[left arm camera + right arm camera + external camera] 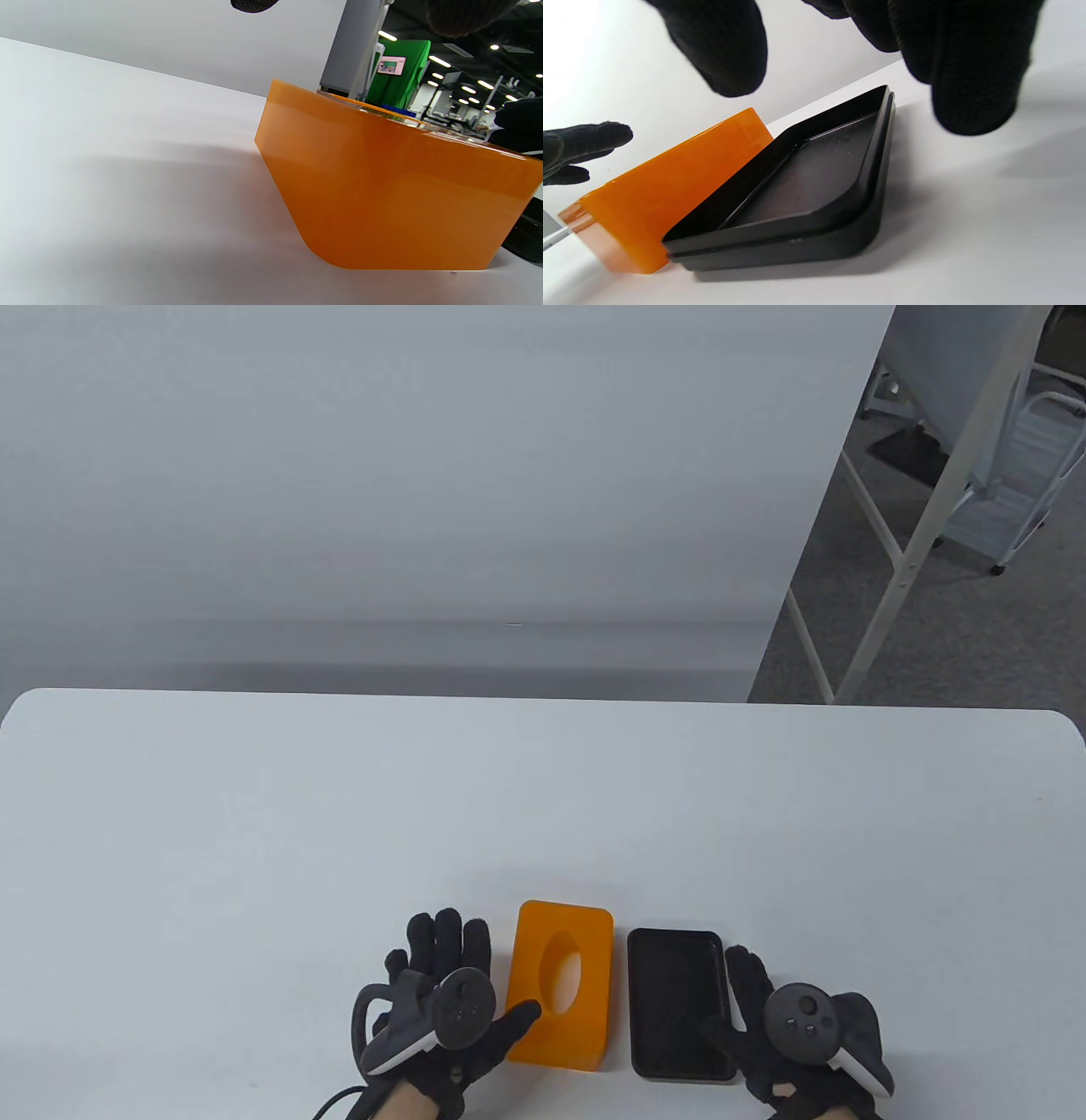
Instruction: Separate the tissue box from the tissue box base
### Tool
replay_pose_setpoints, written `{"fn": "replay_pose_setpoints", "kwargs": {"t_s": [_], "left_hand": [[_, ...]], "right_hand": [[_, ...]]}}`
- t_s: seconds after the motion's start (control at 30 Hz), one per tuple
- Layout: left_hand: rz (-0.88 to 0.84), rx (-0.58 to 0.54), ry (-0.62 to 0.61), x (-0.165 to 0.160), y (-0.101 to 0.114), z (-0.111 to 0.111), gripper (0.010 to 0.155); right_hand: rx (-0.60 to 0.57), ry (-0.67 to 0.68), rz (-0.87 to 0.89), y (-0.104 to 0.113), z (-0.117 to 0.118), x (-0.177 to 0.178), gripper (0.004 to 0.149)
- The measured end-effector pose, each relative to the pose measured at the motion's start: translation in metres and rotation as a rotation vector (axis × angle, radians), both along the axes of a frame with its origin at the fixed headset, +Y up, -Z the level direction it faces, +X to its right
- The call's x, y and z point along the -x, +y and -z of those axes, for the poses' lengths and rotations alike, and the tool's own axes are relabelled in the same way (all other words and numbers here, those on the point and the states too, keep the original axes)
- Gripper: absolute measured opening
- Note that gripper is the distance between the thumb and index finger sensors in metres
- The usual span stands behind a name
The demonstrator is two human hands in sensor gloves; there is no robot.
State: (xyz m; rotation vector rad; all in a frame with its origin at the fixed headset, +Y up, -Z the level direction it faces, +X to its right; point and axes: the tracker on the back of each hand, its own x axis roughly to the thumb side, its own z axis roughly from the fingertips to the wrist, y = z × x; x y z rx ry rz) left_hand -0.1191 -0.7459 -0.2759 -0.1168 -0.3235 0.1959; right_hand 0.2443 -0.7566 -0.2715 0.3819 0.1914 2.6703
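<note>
The orange tissue box (562, 984), with an oval opening in its top, stands on the table near the front edge. The black base tray (679, 1005) lies flat just to its right, apart from it. My left hand (485, 969) is open beside the box's left side, its thumb reaching over the box's front left corner. My right hand (723, 991) is open at the tray's right edge, thumb over its front right corner. In the right wrist view my fingers (971, 84) hang above the tray (814, 178) without touching it. The left wrist view shows the box's side (390, 190).
The white table (543, 814) stretches far behind the two parts. A white wall panel stands behind it. Metal frame legs (899, 560) and a cart stand on the floor at the far right.
</note>
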Motion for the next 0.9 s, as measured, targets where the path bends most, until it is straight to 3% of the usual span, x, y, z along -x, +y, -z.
{"fn": "replay_pose_setpoints", "kwargs": {"t_s": [0.4,0.67,0.9], "left_hand": [[-0.019,-0.060,-0.051,-0.016,0.015,-0.013,0.106],[-0.030,-0.032,-0.061,-0.015,0.013,-0.012,0.107],[-0.014,0.003,-0.098,-0.025,0.008,-0.006,0.107]], "right_hand": [[-0.078,0.025,-0.237,0.028,-0.023,-0.014,0.099],[-0.039,0.070,-0.382,0.017,-0.024,-0.011,0.105],[0.013,0.113,-0.401,0.005,-0.019,-0.009,0.106]]}}
